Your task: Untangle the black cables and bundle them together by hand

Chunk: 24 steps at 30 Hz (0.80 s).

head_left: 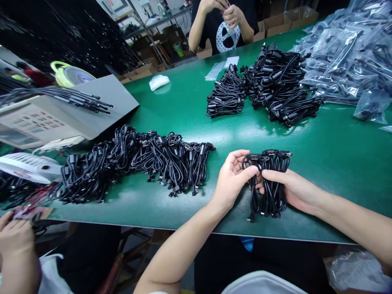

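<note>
Both hands are together above the green table [171, 106], near its front edge. My left hand [234, 173] is closed on a folded black cable [255, 196], its thumb pressed across the top beside a connector. In my right hand [292, 185] is a bunch of similar black cables [275, 192], the thumb laid over their upper part. Connector ends stick out at the top and bottom of the bunch. To the left of my hands lies a long row of bundled black cables [174, 163]. The fingers behind the cables are partly hidden.
Across the table a person's hands [228, 12] work near a pile of black cables [272, 77]. Bagged cables [346, 61] heap up at the right. On the left stand a grey machine [76, 110] and a white fan [30, 167]. Another person's hand [18, 241] is at lower left.
</note>
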Motion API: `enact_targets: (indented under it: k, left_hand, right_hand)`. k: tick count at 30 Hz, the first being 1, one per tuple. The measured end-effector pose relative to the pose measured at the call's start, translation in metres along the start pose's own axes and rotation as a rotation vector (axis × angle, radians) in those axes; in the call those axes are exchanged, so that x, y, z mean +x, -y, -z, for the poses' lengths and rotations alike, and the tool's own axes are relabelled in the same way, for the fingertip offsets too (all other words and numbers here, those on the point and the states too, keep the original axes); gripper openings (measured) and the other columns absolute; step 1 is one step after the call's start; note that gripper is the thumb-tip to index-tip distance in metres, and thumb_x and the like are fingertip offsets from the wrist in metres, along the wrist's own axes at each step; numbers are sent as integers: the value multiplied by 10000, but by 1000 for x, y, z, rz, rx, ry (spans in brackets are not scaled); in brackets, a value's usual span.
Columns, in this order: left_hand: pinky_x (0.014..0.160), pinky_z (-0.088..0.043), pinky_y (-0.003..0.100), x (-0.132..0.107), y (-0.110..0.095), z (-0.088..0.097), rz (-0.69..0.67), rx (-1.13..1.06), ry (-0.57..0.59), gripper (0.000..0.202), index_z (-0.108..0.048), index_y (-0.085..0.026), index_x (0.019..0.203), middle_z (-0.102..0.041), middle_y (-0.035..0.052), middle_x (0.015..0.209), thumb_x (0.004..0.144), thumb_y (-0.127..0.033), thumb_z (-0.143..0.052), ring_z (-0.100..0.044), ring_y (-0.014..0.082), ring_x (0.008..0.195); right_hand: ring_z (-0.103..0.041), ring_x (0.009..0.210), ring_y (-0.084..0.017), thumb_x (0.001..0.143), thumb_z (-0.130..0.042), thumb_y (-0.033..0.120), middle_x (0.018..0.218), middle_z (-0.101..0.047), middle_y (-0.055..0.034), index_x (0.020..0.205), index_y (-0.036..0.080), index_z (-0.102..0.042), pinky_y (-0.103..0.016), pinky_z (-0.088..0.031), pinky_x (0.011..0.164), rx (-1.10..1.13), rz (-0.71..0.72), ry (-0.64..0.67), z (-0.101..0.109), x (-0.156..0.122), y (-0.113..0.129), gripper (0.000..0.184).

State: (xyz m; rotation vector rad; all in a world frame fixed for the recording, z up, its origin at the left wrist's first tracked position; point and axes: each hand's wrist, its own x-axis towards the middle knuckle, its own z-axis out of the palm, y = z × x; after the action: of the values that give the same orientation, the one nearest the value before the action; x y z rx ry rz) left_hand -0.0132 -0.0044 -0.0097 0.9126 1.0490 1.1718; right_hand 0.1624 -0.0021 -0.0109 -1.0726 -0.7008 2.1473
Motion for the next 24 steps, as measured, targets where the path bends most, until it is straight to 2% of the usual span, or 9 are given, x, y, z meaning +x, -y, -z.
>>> enact_targets:
  k: [7, 10, 14, 19, 24]
  left_hand:
    - [850, -471, 251, 1, -2, -1, 101, -26, 82, 343, -582, -160, 947, -653, 7, 901, 752, -306, -822, -607, 121, 873]
    - [839, -478, 251, 1, -3, -1, 94, -40, 88, 308, -599, -155, 913, -670, 10, 878, 759, -306, -819, -620, 118, 844]
    - [837, -482, 253, 2, -4, -1, 100, -97, 45, 310, -623, -155, 908, -684, 12, 880, 735, -294, -840, -628, 119, 833]
    - [832, -487, 235, 3, -6, 2, 73, -137, 11, 253, -649, -146, 916, -681, 16, 890, 780, -293, -803, -624, 105, 820]
    - [781, -519, 234, 6, -3, 4, 2, -184, -27, 363, -604, -165, 995, -700, -3, 879, 738, -280, -834, -653, 94, 750]
  right_hand:
    - [-559, 702, -165, 650, -889, 295, 714, -658, 8, 754, 206, -714, -301, -449, 708, -132, 165, -66, -3, 2, -4, 222]
    - [-559, 708, -165, 645, -887, 278, 706, -650, 15, 743, 213, -698, -309, -451, 742, -142, 198, -82, -6, 0, -3, 222]
    - [-558, 673, -170, 669, -872, 301, 671, -637, 8, 758, 203, -690, -315, -443, 691, -163, 206, -103, -8, -2, 1, 225]
    - [-546, 636, -146, 664, -868, 287, 665, -620, 17, 757, 187, -666, -299, -435, 649, -194, 262, -70, -12, 1, 6, 244]
    - [-538, 606, -138, 655, -848, 242, 641, -605, 28, 740, 182, -647, -295, -433, 623, -219, 300, -43, -14, 4, 8, 226]
